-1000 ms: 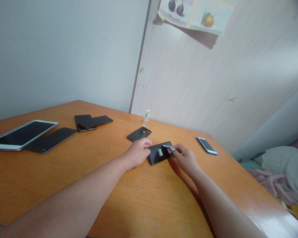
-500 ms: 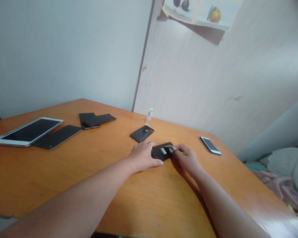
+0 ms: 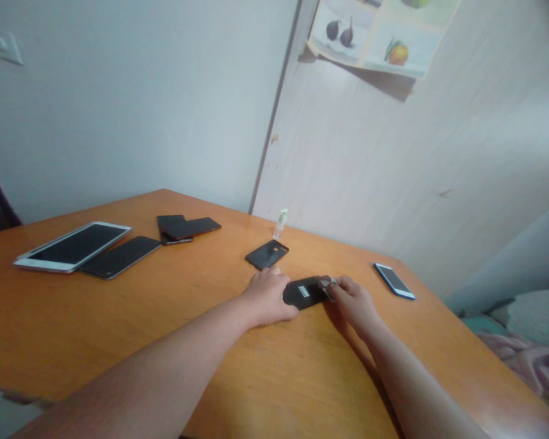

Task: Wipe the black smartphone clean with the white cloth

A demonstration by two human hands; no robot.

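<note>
One slim black rectangular phone-like device (image 3: pixel 315 292), small pale label on its upward face, was at the centre of the frame, just right of middle; whether it lay flat or slightly raised I could not tell. The left hand (image 3: pixel 269 297) held its left end, thumb along the near edge, fingers bent toward the far edge. The right hand (image 3: pixel 353 300), fingers drawn narrow, pinched a small grey-white piece of cloth or paper (image 3: pixel 328 285) against its right end. Just beyond the left hand: one black phone case with cut-outs (image 3: pixel 265 255), lying flat. Behind that, upright: one small clear pump bottle (image 3: pixel 279 229). At left of the frame: one white-framed tablet with a dark screen (image 3: pixel 80 245), and one black rectangular phone (image 3: pixel 123 256) against its right side. Farther back, upper left of centre: two dark flat devices (image 3: pixel 193 227), one partly across the other. At right, well apart: one white-faced phone with a blue edge (image 3: pixel 394 281). All stood or lay at an orange-brown wooden table (image 3: pixel 174 353). Upper right, on the wall: one fruit-picture poster (image 3: pixel 370 46).
</note>
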